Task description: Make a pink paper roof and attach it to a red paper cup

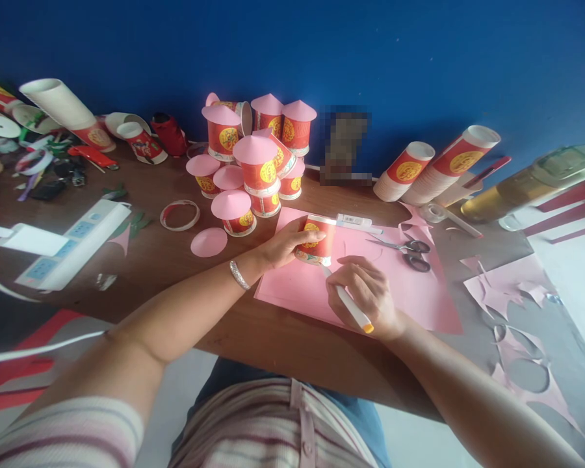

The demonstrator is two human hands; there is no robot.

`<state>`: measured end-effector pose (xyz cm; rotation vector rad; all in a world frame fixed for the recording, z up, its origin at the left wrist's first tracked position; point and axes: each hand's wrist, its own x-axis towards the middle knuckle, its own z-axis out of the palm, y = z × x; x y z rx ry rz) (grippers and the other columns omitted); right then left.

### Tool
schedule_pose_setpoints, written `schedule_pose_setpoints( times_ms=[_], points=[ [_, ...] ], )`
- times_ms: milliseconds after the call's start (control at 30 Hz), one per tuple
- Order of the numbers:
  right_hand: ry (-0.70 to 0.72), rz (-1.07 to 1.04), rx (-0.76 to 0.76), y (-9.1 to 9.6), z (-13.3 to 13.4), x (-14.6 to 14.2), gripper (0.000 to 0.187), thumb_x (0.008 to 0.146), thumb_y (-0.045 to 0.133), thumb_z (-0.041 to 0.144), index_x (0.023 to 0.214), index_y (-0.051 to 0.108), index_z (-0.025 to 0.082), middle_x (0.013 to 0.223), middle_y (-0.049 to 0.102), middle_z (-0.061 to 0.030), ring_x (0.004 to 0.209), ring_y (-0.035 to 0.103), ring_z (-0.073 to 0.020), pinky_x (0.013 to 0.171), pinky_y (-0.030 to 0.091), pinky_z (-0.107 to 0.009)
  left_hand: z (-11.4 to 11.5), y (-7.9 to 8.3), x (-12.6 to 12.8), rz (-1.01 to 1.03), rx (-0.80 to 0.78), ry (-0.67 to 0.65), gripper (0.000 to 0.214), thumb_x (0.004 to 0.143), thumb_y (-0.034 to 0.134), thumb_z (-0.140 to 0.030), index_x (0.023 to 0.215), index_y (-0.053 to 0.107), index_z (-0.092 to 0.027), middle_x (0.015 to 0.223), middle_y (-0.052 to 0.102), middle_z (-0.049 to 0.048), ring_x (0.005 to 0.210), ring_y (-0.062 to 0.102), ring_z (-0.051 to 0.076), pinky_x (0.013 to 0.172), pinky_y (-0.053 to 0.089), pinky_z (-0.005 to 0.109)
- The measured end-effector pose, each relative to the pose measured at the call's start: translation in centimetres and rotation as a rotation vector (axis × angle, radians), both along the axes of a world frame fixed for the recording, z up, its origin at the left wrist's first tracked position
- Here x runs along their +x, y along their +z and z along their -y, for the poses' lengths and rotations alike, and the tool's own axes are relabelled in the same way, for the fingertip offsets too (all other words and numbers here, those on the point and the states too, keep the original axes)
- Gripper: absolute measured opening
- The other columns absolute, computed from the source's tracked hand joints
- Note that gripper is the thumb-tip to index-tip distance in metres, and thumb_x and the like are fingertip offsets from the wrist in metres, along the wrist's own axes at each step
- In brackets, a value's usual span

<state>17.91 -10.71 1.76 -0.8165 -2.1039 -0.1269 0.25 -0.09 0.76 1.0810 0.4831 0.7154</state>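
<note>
Pale glare washes the tabletop (563, 338) at right; wide-angle distortion stretches the edges.

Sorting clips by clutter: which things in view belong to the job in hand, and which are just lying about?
Seemingly in the job:
red paper cup, in the left hand
white marker, in the right hand
pink paper sheet
scissors, on the sheet
pink-topped cups

Seemingly just lying about:
power strip
plugged-in white charger
bottle
</note>
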Motion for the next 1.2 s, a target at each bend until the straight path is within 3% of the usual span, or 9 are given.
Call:
schedule_pose_setpoints(
  times_ms=[567, 833, 1033, 1200],
  points=[
    [0.065, -0.035, 0.003, 0.5, 0.4, -0.3, 0.029, 0.082, 0.059, -0.002, 0.095, 0.054, 0.023, 0.068, 0.060, 0.0056, 0.054, 0.053, -0.0114, 0.082, 0.064, -0.039, -0.2, -0.6, -0.1, 0.002, -0.056, 0.015, 0.038, 0.076, 0.080, -0.038, 0.101, 0.066, -0.013, 0.088, 0.068, 0.0055, 0.081, 0.064, 0.018, 0.071, 0.051, 0.028],
    [0.111, -0.041, -0.056, 0.5, 0.3, -0.3, 0.025, 0.085, 0.058, 0.002, 0.098, 0.057, 0.024, 0.074, 0.064, 0.0047, 0.058, 0.058, -0.0119, 0.100, 0.062, -0.051, 0.0, -0.1, -0.2, 0.096, -0.117, 0.024, 0.030, 0.077, 0.081, -0.034, 0.094, 0.067, -0.015, 0.082, 0.068, 0.0027, 0.074, 0.063, 0.015, 0.072, 0.051, 0.029],
    [0.163, -0.057, -0.091, 0.6, 0.4, -0.4, 0.023, 0.086, 0.058, 0.003, 0.100, 0.057, 0.021, 0.076, 0.065, 0.0035, 0.059, 0.059, -0.0122, 0.105, 0.059, -0.056, -0.6, -1.1, -0.2, 0.146, -0.133, 0.010, 0.036, 0.083, 0.077, -0.032, 0.115, 0.070, -0.018, 0.104, 0.073, 0.0073, 0.091, 0.067, 0.021, 0.079, 0.051, 0.031],
    [0.173, -0.059, -0.083, 0.4, 0.3, -0.7, 0.022, 0.087, 0.059, 0.002, 0.097, 0.057, 0.022, 0.075, 0.063, 0.0044, 0.059, 0.059, -0.0119, 0.104, 0.060, -0.052, -0.8, -1.5, -0.2, 0.113, -0.064, -0.034, 0.033, 0.086, 0.073, -0.038, 0.110, 0.072, -0.015, 0.104, 0.073, 0.0105, 0.093, 0.067, 0.023, 0.081, 0.052, 0.034]
  ],
)
